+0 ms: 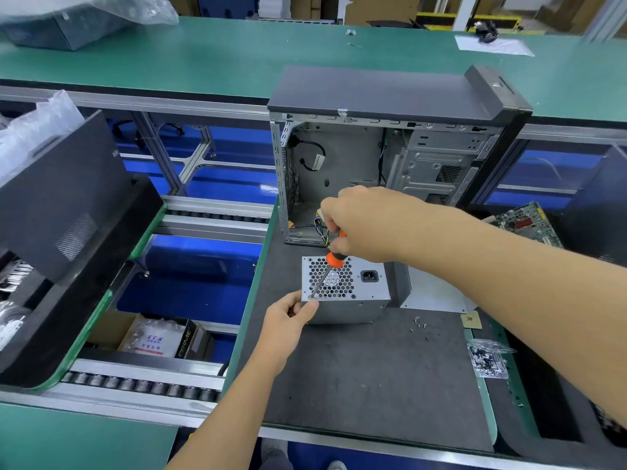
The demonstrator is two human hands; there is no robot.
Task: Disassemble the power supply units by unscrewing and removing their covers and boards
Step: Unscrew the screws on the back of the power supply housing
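A grey metal power supply unit (359, 305) stands on the dark mat (373, 378), its honeycomb fan grille and power socket facing up. My right hand (366, 222) grips an orange-handled screwdriver (334, 259) above it. The shaft slants down to the grille's near left corner. My left hand (291, 313) holds that same corner of the unit, thumb beside the screwdriver tip. A bundle of wires runs from the unit's far side toward the case behind.
An open computer case (390, 157) stands just behind the unit. Several loose screws (419, 323) lie on the mat to the right, with a bag of screws (488, 357) and a circuit board (529, 225) farther right. A roller conveyor (142, 385) and black panels (61, 205) lie left.
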